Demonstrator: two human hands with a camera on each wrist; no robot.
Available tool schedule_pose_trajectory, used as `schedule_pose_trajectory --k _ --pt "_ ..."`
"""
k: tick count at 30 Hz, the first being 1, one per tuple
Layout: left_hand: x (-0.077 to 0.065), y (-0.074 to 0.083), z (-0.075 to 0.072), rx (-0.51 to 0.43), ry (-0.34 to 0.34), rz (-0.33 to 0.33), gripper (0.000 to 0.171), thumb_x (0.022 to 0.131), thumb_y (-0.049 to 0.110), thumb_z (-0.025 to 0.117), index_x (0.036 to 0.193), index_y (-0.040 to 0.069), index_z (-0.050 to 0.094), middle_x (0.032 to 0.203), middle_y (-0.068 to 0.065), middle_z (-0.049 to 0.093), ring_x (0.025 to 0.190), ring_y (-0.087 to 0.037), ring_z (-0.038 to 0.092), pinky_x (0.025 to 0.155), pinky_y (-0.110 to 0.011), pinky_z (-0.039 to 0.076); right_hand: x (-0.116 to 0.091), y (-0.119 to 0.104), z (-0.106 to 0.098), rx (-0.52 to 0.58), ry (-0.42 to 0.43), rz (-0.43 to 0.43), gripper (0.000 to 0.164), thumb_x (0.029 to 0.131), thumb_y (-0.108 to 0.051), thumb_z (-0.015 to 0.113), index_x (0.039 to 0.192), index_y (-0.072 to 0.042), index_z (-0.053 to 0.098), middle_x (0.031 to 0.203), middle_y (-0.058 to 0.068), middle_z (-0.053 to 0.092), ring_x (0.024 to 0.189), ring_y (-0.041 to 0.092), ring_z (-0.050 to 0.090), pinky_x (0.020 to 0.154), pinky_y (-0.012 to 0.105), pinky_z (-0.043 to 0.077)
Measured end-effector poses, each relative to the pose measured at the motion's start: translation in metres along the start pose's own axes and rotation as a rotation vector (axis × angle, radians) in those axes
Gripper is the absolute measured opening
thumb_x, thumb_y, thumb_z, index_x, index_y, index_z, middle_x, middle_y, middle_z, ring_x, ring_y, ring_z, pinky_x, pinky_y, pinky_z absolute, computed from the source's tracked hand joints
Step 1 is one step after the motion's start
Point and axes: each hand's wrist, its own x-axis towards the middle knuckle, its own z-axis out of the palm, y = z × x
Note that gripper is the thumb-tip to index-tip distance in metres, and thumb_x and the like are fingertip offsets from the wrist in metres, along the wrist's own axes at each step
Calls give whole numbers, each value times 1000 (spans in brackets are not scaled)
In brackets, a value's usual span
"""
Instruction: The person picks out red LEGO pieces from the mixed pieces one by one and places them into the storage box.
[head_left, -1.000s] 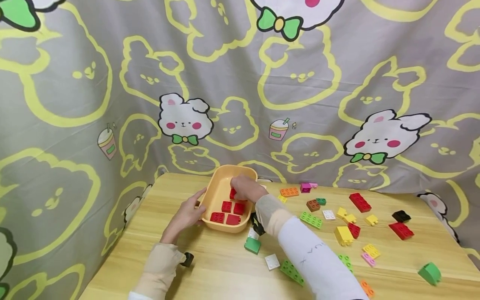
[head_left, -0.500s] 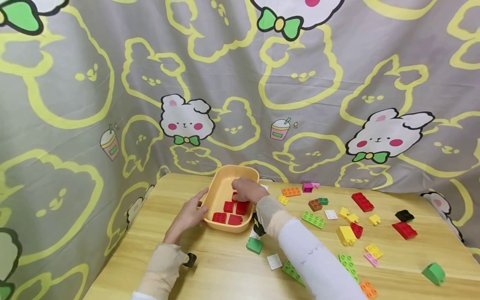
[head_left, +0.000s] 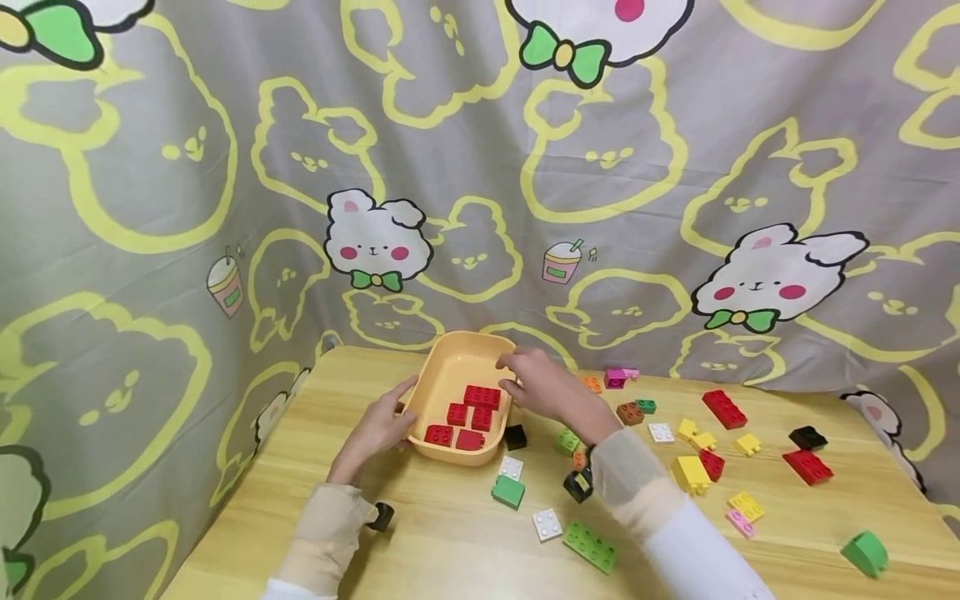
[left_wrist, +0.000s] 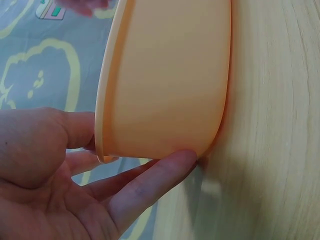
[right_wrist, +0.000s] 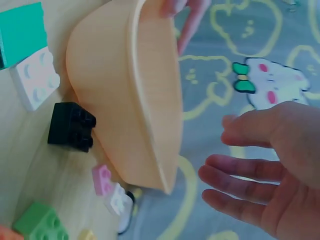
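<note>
A yellow-orange plastic tray [head_left: 450,367] stands at the back left of the table. Several red toy bricks [head_left: 482,397] lie in its front half, the longest one at the back of the group. My left hand [head_left: 381,425] holds the tray's left side, the thumb over its rim and the fingers against the outer wall, as the left wrist view confirms. Over the tray's right rim hovers my right hand [head_left: 543,385], its fingers spread and loosely bent; the right wrist view shows nothing in this right hand [right_wrist: 265,175].
Right of the tray are a black brick [head_left: 515,437], a white brick [head_left: 512,467] and a green brick [head_left: 508,492]. Loose bricks in several colours spread rightward, including a red one [head_left: 724,409] and a yellow one [head_left: 690,475]. A patterned curtain [head_left: 465,167] hangs behind the table.
My right hand has let go of a red brick in the tray, then lifted and moved right to the rim. My left hand has stayed on the tray.
</note>
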Motion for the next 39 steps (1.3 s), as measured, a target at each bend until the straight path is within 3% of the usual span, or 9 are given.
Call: schedule_pose_trajectory --k 6,13,20,28,32,39 --pt "1 -2 3 -4 -1 1 64 89 -2 50 149 11 31 100 -26 60 71 -27 66 54 -41 58 -48 4 -18 -15 117 39 26 86 -10 65 112 -9 66 110 5 64 98 19 61 80 33 55" --pt "-2 -3 -1 14 16 -8 64 88 -3 50 148 11 32 97 -24 60 66 -24 65 53 -40 58 -98 14 -35 -29 217 73 29 83 -8 69 113 -9 66 105 4 63 88 19 61 75 35 56" --pt "-1 -5 1 36 5 -5 66 87 -2 50 149 12 31 97 -23 60 61 -22 64 51 -40 58 -147 47 -45 -24 263 184 33 82 -8 70 115 -8 64 115 12 63 102 32 61 81 49 54" --pt "-1 -1 2 8 1 -12 65 88 -1 50 149 14 31 98 -24 60 63 -23 64 52 -41 58 -200 89 -51 -56 318 295 35 76 -1 72 110 -4 65 105 14 63 94 37 59 73 55 52" --pt "-1 0 3 12 -8 -4 65 89 -1 49 149 14 30 99 -24 60 64 -23 65 53 -41 58 -218 105 -48 -43 281 391 33 75 -1 72 107 -3 66 104 18 62 90 38 58 70 56 51" --pt "0 -3 4 28 -4 -5 64 89 -2 49 149 12 30 98 -23 60 66 -23 65 53 -39 58 -231 127 -36 40 121 539 30 79 -3 69 109 -1 65 108 24 60 95 42 57 73 57 49"
